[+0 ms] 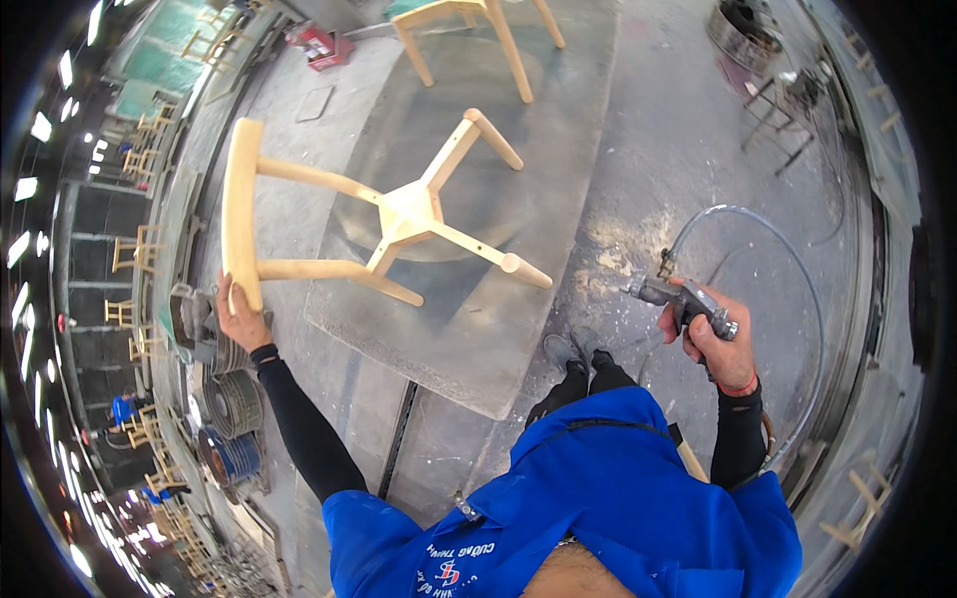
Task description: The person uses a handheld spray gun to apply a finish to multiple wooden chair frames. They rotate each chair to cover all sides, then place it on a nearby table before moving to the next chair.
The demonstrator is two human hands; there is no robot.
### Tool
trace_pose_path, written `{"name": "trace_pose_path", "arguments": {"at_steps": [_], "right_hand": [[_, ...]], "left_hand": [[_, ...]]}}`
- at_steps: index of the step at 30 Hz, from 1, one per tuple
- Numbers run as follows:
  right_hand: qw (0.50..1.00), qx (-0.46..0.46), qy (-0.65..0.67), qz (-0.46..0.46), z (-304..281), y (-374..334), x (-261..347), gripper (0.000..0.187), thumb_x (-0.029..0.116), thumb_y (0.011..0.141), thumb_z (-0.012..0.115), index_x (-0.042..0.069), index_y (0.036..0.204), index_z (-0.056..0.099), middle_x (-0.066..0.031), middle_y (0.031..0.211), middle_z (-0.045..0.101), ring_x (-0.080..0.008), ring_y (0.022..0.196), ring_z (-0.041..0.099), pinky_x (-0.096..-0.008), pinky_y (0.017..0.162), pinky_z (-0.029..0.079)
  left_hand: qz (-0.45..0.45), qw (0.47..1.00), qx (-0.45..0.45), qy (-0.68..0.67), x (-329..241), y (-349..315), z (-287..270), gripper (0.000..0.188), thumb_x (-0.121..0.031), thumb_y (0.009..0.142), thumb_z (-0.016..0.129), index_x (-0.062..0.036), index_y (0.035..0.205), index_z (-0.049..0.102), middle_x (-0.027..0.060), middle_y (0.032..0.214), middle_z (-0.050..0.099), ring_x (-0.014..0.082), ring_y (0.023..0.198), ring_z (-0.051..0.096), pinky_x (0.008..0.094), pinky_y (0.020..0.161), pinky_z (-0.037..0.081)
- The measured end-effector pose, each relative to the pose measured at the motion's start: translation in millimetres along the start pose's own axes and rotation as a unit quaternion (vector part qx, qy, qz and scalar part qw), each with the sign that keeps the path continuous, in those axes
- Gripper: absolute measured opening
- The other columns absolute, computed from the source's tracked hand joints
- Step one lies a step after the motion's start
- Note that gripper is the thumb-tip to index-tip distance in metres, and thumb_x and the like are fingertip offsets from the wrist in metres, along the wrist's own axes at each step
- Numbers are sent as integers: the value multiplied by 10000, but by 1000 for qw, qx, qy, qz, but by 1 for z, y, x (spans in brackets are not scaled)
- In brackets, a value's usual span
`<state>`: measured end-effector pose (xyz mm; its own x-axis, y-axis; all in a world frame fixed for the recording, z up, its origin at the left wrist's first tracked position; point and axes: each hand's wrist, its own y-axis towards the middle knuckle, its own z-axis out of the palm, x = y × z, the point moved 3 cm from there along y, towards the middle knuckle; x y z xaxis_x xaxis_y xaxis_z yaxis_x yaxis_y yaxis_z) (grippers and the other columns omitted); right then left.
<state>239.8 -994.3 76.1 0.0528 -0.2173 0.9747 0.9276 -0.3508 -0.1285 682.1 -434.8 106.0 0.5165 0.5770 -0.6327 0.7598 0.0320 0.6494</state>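
Fingers of the left hand [241, 317] are closed on the near end of a broad, pale wooden rail [241, 209], part of an unpainted, pale wooden chair frame [411, 211]. This chair frame sits left of centre, its crossed struts and round legs over a flat grey sheet [469, 369] and its rail reaching past the sheet's left edge. On the right, the right hand [720, 344] has its fingers wrapped round the grip of a silver-grey metal spray gun [683, 302]; whether the trigger is pressed, I cannot tell. The nozzle points left — toward the chair frame, though well apart from it. A thin, grey-blue flexible hose [812, 289] arches from the spray gun and bends back near the right forearm. Beyond, at the far edge, stands a second pale wooden chair frame [508, 45] — only partly in view — with a red box [321, 47] to its left. Grey shoes [578, 349] stand near the sheet's right edge.
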Motion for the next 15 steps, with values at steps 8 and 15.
{"name": "trace_pose_path", "arguments": {"at_steps": [8, 15], "right_hand": [[981, -59, -145, 113, -35, 11, -168, 427, 309, 997, 712, -34, 1251, 690, -31, 854, 713, -96, 679, 637, -289, 590, 514], [968, -93, -176, 151, -51, 19, -200, 531, 361, 988, 717, -38, 1334, 657, -37, 849, 711, -110, 668, 651, -308, 596, 527]], "left_hand": [[-80, 996, -18, -40, -16, 3, 4, 417, -228, 1021, 619, 11, 1363, 631, 148, 1302, 650, 250, 1171, 626, 379, 1012, 494], [-230, 936, 30, -265, -13, -1, 10, 639, -146, 965, 708, -112, 1542, 435, 135, 1458, 482, 302, 1276, 521, 471, 970, 585]]}}
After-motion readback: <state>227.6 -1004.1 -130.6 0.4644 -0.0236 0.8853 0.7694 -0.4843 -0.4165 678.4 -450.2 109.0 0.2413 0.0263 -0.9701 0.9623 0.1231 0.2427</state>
